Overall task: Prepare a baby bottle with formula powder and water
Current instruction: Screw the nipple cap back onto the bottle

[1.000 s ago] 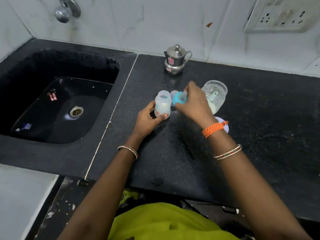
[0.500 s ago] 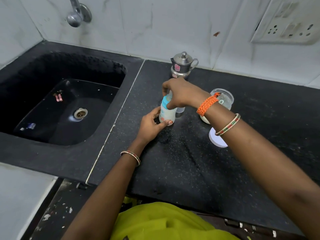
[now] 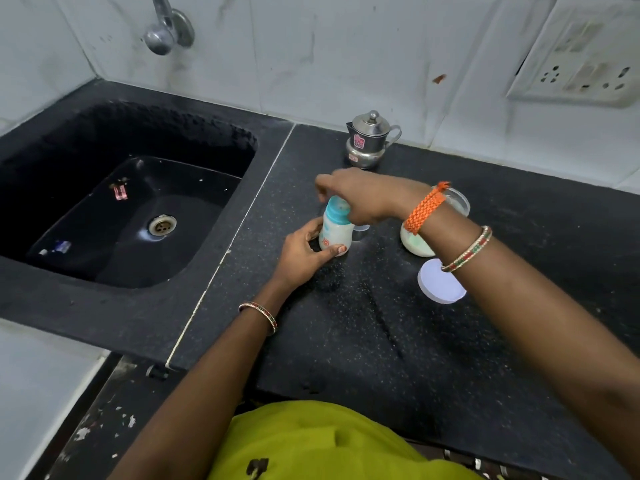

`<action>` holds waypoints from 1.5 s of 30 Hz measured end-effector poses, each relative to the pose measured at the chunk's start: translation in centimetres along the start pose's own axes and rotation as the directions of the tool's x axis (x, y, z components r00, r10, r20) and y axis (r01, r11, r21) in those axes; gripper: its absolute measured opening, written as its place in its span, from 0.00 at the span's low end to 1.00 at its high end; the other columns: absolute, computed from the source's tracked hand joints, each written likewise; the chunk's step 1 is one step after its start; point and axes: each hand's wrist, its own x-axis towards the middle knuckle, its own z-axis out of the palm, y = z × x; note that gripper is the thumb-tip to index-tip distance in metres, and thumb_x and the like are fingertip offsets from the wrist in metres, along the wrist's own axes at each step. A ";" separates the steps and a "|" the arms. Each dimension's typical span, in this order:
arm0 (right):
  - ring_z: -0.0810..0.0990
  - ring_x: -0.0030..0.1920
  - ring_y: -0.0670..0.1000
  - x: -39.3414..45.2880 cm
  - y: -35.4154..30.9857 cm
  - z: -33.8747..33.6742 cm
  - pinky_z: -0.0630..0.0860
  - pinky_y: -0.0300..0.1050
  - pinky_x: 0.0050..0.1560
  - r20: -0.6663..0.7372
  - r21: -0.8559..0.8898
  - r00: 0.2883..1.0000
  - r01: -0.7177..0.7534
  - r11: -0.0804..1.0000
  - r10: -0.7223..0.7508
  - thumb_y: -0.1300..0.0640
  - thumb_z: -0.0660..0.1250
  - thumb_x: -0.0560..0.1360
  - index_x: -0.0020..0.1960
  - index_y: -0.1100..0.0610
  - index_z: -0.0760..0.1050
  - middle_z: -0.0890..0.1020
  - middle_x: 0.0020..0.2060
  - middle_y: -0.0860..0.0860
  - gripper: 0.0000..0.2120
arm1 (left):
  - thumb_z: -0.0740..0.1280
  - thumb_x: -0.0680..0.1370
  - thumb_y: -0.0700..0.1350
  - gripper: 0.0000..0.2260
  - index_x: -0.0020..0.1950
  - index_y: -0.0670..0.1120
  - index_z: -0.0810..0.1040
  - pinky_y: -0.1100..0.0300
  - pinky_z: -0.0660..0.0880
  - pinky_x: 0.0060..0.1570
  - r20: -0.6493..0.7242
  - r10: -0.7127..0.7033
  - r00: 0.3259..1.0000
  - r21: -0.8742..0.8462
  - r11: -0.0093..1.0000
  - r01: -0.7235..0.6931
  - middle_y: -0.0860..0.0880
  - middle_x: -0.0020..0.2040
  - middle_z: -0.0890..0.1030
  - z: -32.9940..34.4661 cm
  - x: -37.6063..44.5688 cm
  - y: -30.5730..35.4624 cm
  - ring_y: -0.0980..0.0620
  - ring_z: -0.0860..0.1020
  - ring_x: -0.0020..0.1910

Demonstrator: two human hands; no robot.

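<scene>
A small white baby bottle (image 3: 334, 233) stands upright on the black counter (image 3: 363, 334), right of the sink. My left hand (image 3: 303, 252) grips its lower body from the left. My right hand (image 3: 360, 195) reaches over from the right and grips the blue teat collar (image 3: 337, 206) on top of the bottle. A clear jar of pale formula powder (image 3: 415, 242) stands open to the right, partly hidden by my right wrist. Its white lid (image 3: 440, 282) lies flat in front of it.
A black sink (image 3: 138, 216) with a drain lies to the left, under a wall tap (image 3: 166, 32). A small steel pot with a lid (image 3: 370, 140) stands at the back by the tiled wall. A clear cap (image 3: 360, 232) sits behind the bottle. A socket panel (image 3: 581, 67) hangs upper right.
My right hand carried the blue teat collar from beside the jar onto the bottle's mouth and now holds it there. My left hand has kept its hold on the bottle.
</scene>
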 end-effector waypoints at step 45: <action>0.77 0.46 0.53 -3.0 2.1 -1.1 0.75 0.48 0.51 -0.226 0.973 0.969 0.228 -0.016 0.103 0.46 0.72 0.69 0.58 0.57 0.71 0.77 0.46 0.55 0.24 | 0.76 0.59 0.53 0.33 0.59 0.39 0.73 0.52 0.80 0.43 0.503 0.127 0.855 -0.793 0.460 0.399 0.43 0.45 0.82 -4.4 1.1 10.8 0.49 0.81 0.43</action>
